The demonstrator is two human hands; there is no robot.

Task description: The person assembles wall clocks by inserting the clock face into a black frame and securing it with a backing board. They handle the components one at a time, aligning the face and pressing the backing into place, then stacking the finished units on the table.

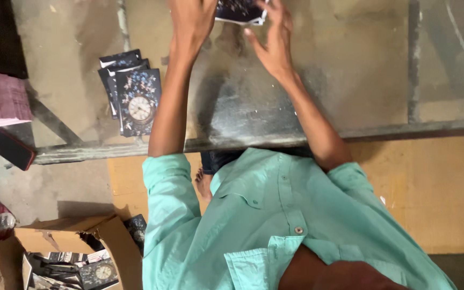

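Both my hands reach forward over a glass-topped table (350, 70). Between them, at the top edge of the view, is a dark flat packet with a floral print (238, 11), partly cut off. My left hand (191, 21) grips its left side. My right hand (275, 45) touches its right side with the fingers spread and the thumb below it. To the left on the glass lies a small stack of similar dark floral packets with a clock face (137, 101), apart from both hands.
An open cardboard box (89, 236) at the lower left holds more clock packets. A dark phone (11, 149) and pink paper sheets (0, 96) lie at the left. The table's metal front rail (393, 130) runs across the view. My bare foot (204, 183) rests on a yellow floor mat (430, 188).
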